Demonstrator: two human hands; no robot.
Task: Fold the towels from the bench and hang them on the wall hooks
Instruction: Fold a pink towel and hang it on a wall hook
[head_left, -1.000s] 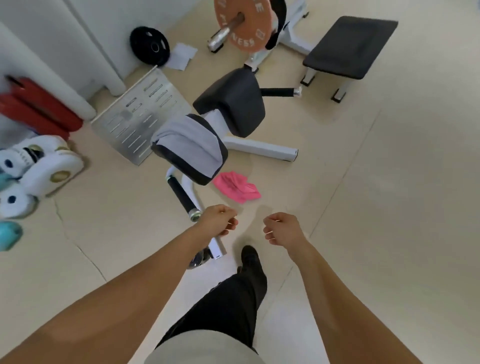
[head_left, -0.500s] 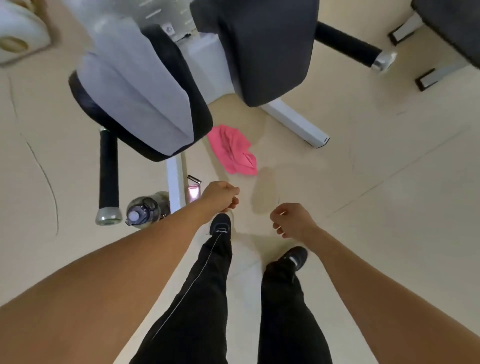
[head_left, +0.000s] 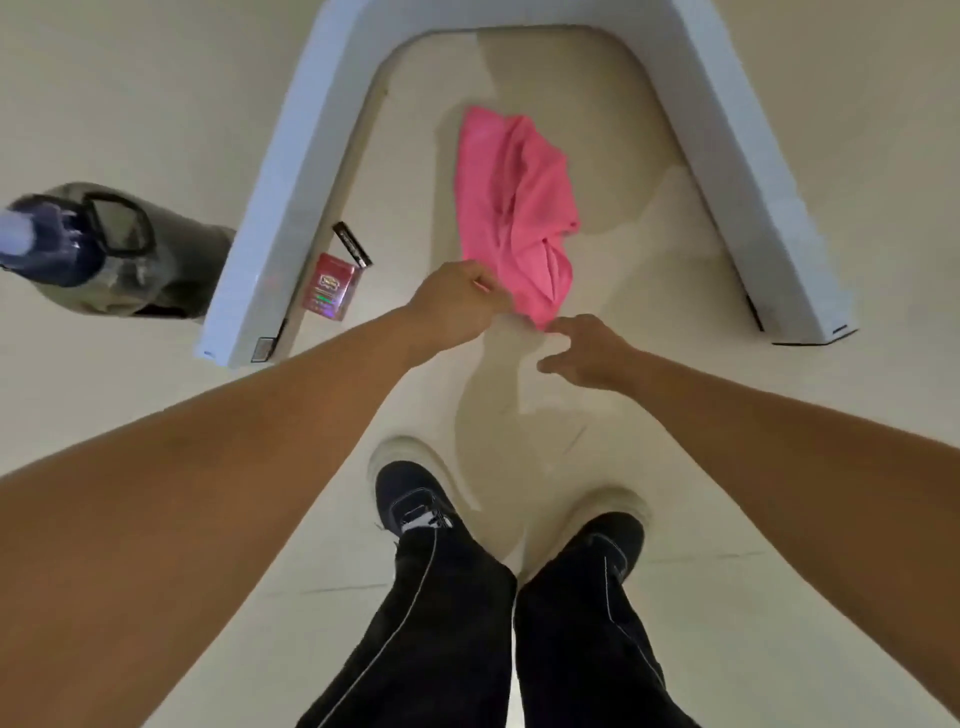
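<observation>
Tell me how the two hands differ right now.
The left hand is curled at the near edge of the pink towel; whether it already grips is unclear. The right hand is spread, fingers loose, its fingertips just short of the towel's near corner. Both reach down toward that same end, low over the floor.

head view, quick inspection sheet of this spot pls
surface: pale floor with faint marks.
job's things: crumpled pink towel on the floor between the white frame legs.
clutter: red pack, black stick, water bottle.
grippers: left hand at the towel's near edge, grip unclear; right hand open, fingertips at its near corner.
cables: nothing seen.
surroundings: black shoes, dark trousers; no hooks seen.
</observation>
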